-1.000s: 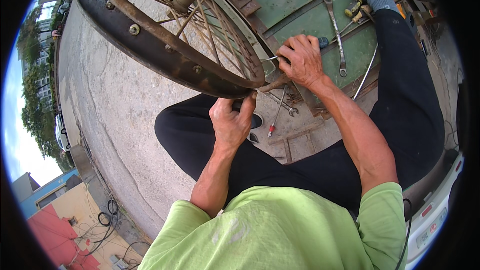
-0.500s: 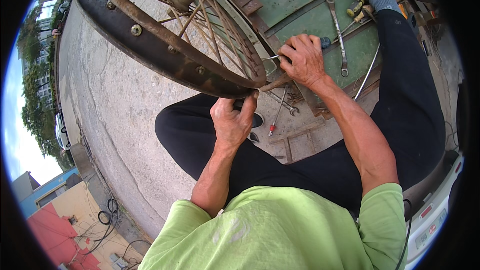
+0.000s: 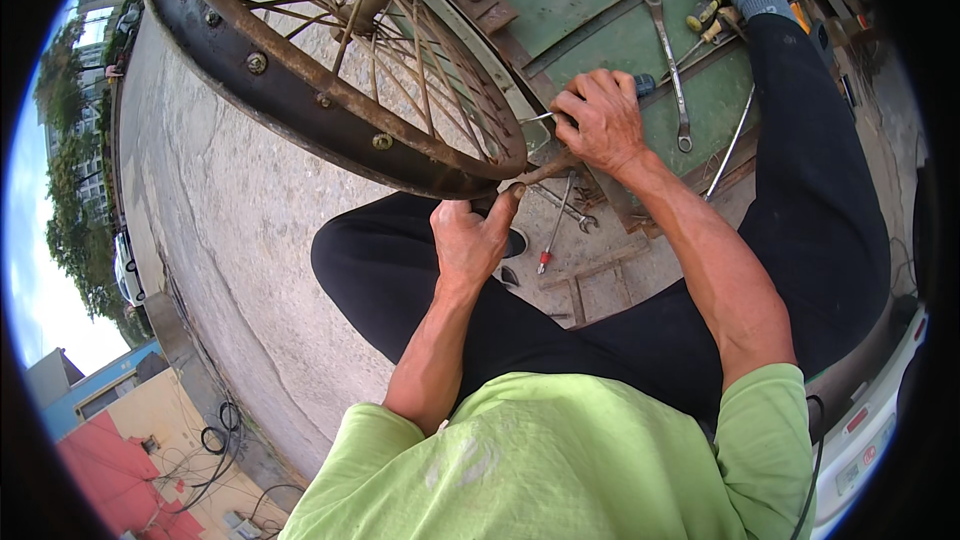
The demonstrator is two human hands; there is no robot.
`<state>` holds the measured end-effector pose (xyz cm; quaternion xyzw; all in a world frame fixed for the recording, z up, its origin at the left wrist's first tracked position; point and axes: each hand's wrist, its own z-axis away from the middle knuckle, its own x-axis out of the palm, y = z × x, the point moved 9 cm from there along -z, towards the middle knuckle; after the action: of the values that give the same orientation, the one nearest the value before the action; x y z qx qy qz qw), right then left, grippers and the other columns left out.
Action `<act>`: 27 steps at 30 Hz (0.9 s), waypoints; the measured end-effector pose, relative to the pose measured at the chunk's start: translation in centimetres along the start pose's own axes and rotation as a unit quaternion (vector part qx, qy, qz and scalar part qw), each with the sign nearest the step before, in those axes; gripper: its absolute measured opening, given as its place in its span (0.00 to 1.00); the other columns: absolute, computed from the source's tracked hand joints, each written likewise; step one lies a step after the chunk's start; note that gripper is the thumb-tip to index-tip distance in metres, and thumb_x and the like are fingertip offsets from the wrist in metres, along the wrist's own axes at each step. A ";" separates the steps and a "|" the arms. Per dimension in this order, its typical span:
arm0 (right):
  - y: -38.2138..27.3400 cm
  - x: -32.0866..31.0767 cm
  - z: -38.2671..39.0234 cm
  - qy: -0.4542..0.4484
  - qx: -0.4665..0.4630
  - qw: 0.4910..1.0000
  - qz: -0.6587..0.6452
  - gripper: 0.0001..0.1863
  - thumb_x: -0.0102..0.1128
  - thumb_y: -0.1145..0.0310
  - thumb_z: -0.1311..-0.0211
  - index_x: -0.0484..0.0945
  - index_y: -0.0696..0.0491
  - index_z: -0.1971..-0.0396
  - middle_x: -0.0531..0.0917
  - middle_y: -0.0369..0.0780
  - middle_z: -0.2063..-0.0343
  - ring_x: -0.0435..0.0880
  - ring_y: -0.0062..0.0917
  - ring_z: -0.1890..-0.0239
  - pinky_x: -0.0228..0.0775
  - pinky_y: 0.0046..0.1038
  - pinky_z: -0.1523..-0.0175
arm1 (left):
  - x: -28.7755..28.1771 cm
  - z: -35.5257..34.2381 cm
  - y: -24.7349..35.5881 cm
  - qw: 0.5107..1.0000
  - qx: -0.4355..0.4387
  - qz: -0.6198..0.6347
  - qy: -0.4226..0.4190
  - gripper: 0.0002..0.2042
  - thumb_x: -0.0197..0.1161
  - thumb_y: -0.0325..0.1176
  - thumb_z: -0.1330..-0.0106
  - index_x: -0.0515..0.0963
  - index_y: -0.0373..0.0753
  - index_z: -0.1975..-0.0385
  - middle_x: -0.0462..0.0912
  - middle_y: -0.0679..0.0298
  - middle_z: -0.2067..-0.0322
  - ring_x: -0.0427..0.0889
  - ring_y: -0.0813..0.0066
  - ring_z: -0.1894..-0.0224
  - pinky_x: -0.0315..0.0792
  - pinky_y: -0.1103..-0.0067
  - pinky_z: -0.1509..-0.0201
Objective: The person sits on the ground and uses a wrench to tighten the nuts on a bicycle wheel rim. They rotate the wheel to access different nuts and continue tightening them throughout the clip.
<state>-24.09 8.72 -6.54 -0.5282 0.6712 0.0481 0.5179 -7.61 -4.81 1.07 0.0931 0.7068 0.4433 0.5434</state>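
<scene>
A rusty spoked wheel fills the upper left, with a dark rim band dotted by spoke ends. My left hand is closed on the rim's near lower edge, thumb up against it; the other fingertips are hidden beneath. To its right, my right hand is wrapped around a screwdriver with a dark teal handle. The screwdriver's thin shaft points left at the wheel's side, close to the spokes; I cannot tell whether its tip touches.
A green metal bed carries a long ring spanner and yellow-handled screwdrivers. On the ground below lie a red-handled tool, an open-ended spanner and a rusty frame. My outstretched leg borders the right.
The wheel has turned slightly, its spoke ends along the near rim shifting left. My left hand has moved a little right along with the rim; my right hand keeps its hold, shifted slightly left.
</scene>
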 end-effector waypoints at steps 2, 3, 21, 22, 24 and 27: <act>-0.1 -0.2 -0.1 0.004 -0.001 1.000 -0.003 0.09 0.71 0.67 0.49 0.86 0.46 0.66 0.81 0.34 0.63 0.80 0.33 0.51 0.63 0.43 0.39 | -1.4 0.3 1.1 1.000 0.006 0.016 0.021 0.15 0.79 0.33 0.34 0.84 0.32 0.54 0.87 0.64 0.74 0.82 0.80 0.73 0.76 0.79 0.66; -0.1 -0.3 -0.1 0.006 -0.001 1.000 -0.004 0.09 0.71 0.67 0.49 0.86 0.46 0.66 0.81 0.34 0.63 0.80 0.33 0.51 0.63 0.43 0.39 | -2.1 0.5 1.6 0.999 0.010 0.024 0.032 0.16 0.79 0.33 0.34 0.84 0.32 0.54 0.87 0.64 0.74 0.82 0.81 0.74 0.76 0.79 0.67; -0.2 0.0 0.0 0.002 0.000 1.000 -0.007 0.09 0.70 0.67 0.49 0.86 0.47 0.66 0.81 0.34 0.63 0.79 0.33 0.50 0.62 0.43 0.39 | -0.8 0.3 -0.2 0.999 -0.005 0.042 0.023 0.12 0.77 0.28 0.33 0.85 0.31 0.55 0.88 0.65 0.73 0.83 0.79 0.72 0.77 0.79 0.64; -0.2 -0.1 0.0 0.002 0.001 1.000 -0.006 0.09 0.70 0.67 0.49 0.86 0.47 0.66 0.81 0.34 0.63 0.79 0.33 0.51 0.62 0.43 0.39 | -1.2 0.3 0.2 0.998 -0.003 0.057 0.034 0.12 0.77 0.29 0.33 0.85 0.31 0.54 0.88 0.65 0.73 0.83 0.80 0.72 0.77 0.80 0.65; -0.1 -0.3 0.0 0.001 0.003 1.000 -0.002 0.09 0.70 0.67 0.49 0.85 0.47 0.66 0.80 0.34 0.63 0.79 0.33 0.51 0.63 0.43 0.39 | -2.0 0.4 0.8 0.997 -0.003 0.064 0.035 0.13 0.77 0.29 0.33 0.84 0.31 0.53 0.88 0.65 0.73 0.83 0.82 0.74 0.76 0.81 0.67; -0.1 -0.3 -0.1 0.003 0.001 1.000 -0.005 0.08 0.70 0.67 0.49 0.85 0.47 0.66 0.80 0.34 0.63 0.79 0.33 0.51 0.63 0.43 0.39 | -3.0 0.5 2.1 0.997 -0.010 0.063 0.049 0.10 0.76 0.27 0.33 0.85 0.32 0.56 0.88 0.63 0.73 0.82 0.83 0.75 0.75 0.81 0.69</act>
<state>-24.06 8.81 -6.25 -0.5309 0.6700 0.0435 0.5170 -6.72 -5.15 4.61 0.1103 0.7210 0.4877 0.4797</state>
